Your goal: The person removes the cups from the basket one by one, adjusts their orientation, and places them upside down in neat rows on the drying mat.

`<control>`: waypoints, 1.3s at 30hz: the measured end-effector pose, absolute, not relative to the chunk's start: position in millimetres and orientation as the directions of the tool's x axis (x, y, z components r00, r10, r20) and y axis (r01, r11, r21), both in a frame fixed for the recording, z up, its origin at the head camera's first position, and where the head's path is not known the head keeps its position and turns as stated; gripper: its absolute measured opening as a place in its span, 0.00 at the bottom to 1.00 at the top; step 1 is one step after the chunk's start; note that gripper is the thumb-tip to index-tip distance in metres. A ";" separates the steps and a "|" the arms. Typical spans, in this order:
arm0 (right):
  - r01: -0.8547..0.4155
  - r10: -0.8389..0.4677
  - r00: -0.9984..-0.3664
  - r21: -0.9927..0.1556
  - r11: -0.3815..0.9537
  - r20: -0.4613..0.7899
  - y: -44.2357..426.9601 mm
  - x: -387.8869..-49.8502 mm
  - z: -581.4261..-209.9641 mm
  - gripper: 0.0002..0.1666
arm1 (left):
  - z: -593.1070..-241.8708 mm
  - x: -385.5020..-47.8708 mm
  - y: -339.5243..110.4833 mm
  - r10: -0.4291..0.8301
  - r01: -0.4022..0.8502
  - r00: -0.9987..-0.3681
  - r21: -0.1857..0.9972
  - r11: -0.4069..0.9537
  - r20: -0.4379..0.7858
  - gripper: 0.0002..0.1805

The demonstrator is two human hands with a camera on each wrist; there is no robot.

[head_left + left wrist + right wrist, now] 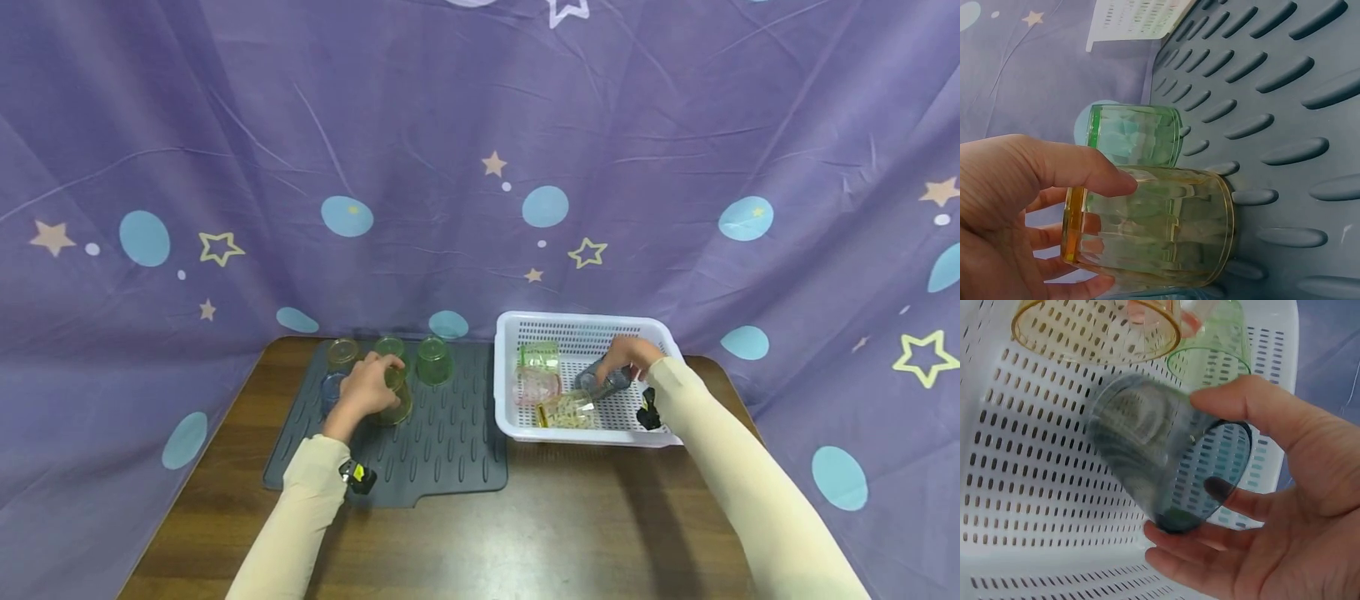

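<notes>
On the grey drying mat (450, 450), the left hand (369, 388) grips an upside-down amber glass (1160, 228), thumb on one side and fingers around the other. A green glass (1135, 131) stands just beyond it. Inside the white basket (517, 433), the right hand (628, 357) holds a tilted dark grey-blue glass (1166, 450) near its rim, one finger inside the opening. Beside that glass lie a yellow glass (567, 411), a pink glass (536, 386) and a green glass (538, 357).
More upside-down glasses stand on the mat: an amber one (342, 354) at the back left, a blue one (332, 390) left of the left hand and a green one (434, 362) to its right. Wooden table (555, 517) extends in front; a purple curtain (420, 275) hangs behind.
</notes>
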State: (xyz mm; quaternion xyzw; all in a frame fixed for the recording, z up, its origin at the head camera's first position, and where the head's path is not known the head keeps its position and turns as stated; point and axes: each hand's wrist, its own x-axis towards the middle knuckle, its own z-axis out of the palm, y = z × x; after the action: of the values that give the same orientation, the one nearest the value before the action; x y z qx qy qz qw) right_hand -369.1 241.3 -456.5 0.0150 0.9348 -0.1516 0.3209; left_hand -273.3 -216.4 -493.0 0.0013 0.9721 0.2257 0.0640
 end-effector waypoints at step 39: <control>0.420 -0.283 -0.876 -0.906 -0.052 -0.390 300.8 -334.1 -434.4 0.28 | -499.5 -271.9 -217.0 0.025 -0.027 -0.994 0.457 0.889 -0.107 0.39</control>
State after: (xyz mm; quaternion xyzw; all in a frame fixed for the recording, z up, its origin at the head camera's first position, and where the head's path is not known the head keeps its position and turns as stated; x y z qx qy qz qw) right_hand -334.1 300.8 -434.4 0.0532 0.6440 -0.7234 0.2431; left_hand -271.9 -217.0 -499.5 -0.0006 0.9703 0.2355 0.0552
